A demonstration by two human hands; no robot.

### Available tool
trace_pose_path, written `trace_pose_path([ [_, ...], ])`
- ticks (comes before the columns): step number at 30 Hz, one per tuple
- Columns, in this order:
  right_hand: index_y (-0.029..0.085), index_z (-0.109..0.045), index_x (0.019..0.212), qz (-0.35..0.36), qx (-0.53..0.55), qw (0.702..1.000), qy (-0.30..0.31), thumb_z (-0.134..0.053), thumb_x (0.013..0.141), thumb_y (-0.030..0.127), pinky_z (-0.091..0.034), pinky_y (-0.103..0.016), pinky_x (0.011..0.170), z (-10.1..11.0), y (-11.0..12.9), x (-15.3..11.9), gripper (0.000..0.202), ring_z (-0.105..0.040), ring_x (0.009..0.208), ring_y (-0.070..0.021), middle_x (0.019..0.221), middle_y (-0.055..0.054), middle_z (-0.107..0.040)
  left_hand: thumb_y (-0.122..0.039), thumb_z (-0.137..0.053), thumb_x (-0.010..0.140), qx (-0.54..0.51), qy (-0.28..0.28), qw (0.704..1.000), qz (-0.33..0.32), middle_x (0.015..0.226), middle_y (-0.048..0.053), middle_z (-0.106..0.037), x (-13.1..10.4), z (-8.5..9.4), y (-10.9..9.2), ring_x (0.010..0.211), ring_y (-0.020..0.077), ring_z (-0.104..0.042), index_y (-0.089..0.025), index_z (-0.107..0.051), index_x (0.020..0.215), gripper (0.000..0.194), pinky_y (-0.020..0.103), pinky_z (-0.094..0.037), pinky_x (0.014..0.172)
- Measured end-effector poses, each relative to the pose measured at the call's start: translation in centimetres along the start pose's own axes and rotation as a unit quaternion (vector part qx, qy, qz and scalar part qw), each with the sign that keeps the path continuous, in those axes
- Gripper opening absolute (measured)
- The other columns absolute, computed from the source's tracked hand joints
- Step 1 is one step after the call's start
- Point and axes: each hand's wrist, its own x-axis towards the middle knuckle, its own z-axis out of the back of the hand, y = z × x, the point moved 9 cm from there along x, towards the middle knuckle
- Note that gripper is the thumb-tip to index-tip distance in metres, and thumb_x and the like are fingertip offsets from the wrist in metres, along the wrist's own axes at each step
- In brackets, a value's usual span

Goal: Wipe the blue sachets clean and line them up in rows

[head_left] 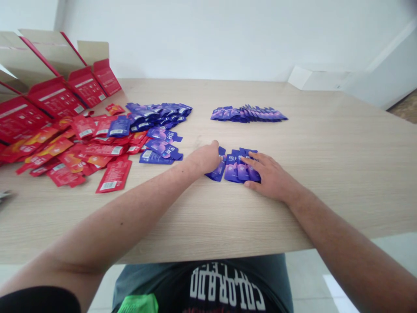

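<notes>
**Blue packets (230, 173) look light, limp and slippery**

From where I stand, they lie on the counter (195, 226) right under both sets of fingers. The right fingers (256, 165) spread wide over an overlapping bunch (242, 174), tips resting on the printed faces. The left fingers (213, 152) curl narrow over one more packet (218, 171), just left of that bunch; whether they pinch it, I can't tell.

I'd judge each one very light, with a glossy skin that slides easily over its neighbours, and soft enough to buckle if pushed at the end. A bunch lifted by the middle would probably fan apart. Better to take the flat side edges between thumb and fingers; a hard squeeze might strain the seams.

Beyond the fingers lies a longer row (249, 114). Left of the left fingers are a blue pile (159, 114), then loose red packets (114, 176), with open red boxes (54, 100) behind them.
</notes>
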Motion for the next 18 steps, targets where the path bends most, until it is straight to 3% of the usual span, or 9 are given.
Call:
trace_pose_path([
  [5,0.024,-0.044,0.152,0.004,-0.001,1.0,-0.001,-0.063,0.084,0.061,-0.034,-0.057,0.117,-0.1,0.0,0.1,0.079,-0.039,0.141,-0.0379,0.157,-0.014,-0.04,-0.026,-0.042,0.098,-0.039,-0.037,0.999,0.001,0.096,0.015,-0.074,0.5,0.4,-2.7,0.091,0.0257,-0.073,-0.011,-0.039,0.136,0.041,0.032,-0.051,0.071],
  [9,0.025,-0.043,0.152,0.005,0.001,1.0,0.001,-0.062,0.084,0.063,-0.033,-0.058,0.116,0.0,0.0,0.1,0.08,-0.038,0.142,-0.0384,0.157,-0.014,-0.04,-0.037,-0.034,0.101,0.021,-0.044,0.998,-0.026,0.098,0.017,-0.073,-0.3,1.2,-2.7,0.096,0.0322,-0.071,-0.014,-0.048,0.129,0.039,0.041,-0.052,0.079],
  [13,0.024,-0.043,0.152,0.006,0.001,1.0,-0.002,-0.062,0.084,0.063,-0.032,-0.057,0.117,0.0,0.1,0.0,0.081,-0.038,0.142,-0.0383,0.157,-0.014,-0.039,-0.058,-0.041,0.096,0.019,-0.06,0.997,-0.05,0.118,0.017,-0.068,-2.2,2.0,-0.8,0.106,0.0341,-0.067,-0.021,-0.042,0.142,0.059,0.044,-0.051,0.086],
  [15,0.023,-0.043,0.152,0.004,0.001,1.0,-0.008,-0.062,0.084,0.064,-0.032,-0.058,0.117,0.1,0.2,0.1,0.082,-0.037,0.142,-0.0391,0.157,-0.015,-0.039,-0.067,-0.048,0.09,-0.01,-0.042,0.994,-0.104,0.129,0.014,-0.063,-3.2,1.5,-1.0,0.108,0.0317,-0.066,-0.028,-0.034,0.15,0.073,0.041,-0.051,0.089],
  [18,0.023,-0.043,0.152,-0.008,-0.005,1.0,-0.019,-0.062,0.083,0.066,-0.031,-0.059,0.117,0.0,0.4,0.3,0.083,-0.036,0.143,-0.0403,0.158,-0.016,-0.038,-0.067,-0.052,0.088,-0.038,-0.009,0.988,-0.153,0.13,0.011,-0.061,-4.3,0.2,-1.8,0.106,0.0286,-0.067,-0.034,-0.026,0.155,0.079,0.038,-0.051,0.088],
])
